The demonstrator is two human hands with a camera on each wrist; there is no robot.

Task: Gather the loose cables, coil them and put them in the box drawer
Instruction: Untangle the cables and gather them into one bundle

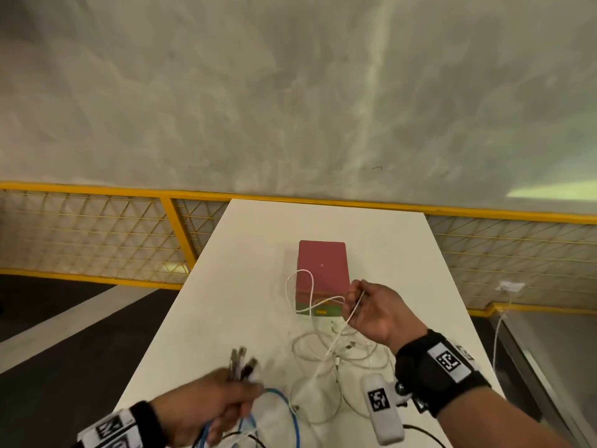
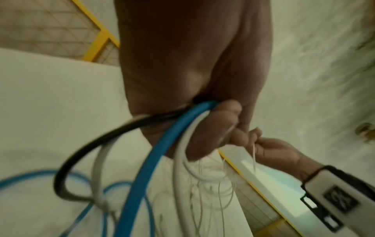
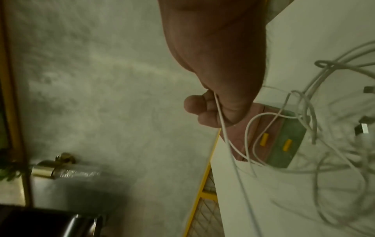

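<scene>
A red box (image 1: 323, 270) with a green drawer front (image 1: 318, 310) stands mid-table; its yellow handles (image 3: 287, 145) show in the right wrist view, and both drawers look shut. My right hand (image 1: 355, 297) is raised just right of the box and pinches a thin white cable (image 1: 300, 286), which loops in front of it. That cable (image 3: 220, 115) runs between my curled fingers. Near the front edge my left hand (image 1: 239, 389) grips a bundle of blue (image 2: 162, 144), black (image 2: 91, 144) and white cables (image 2: 179, 157), plugs (image 1: 240, 358) sticking up. Loose white cables (image 1: 342, 354) lie tangled between my hands.
The white table (image 1: 245, 253) is narrow, with drop-offs left and right. A yellow mesh fence (image 1: 97, 231) runs behind it. At the right, a white wall socket (image 1: 512, 287) has a cable hanging from it. Blue loops (image 1: 290, 412) trail over the front edge.
</scene>
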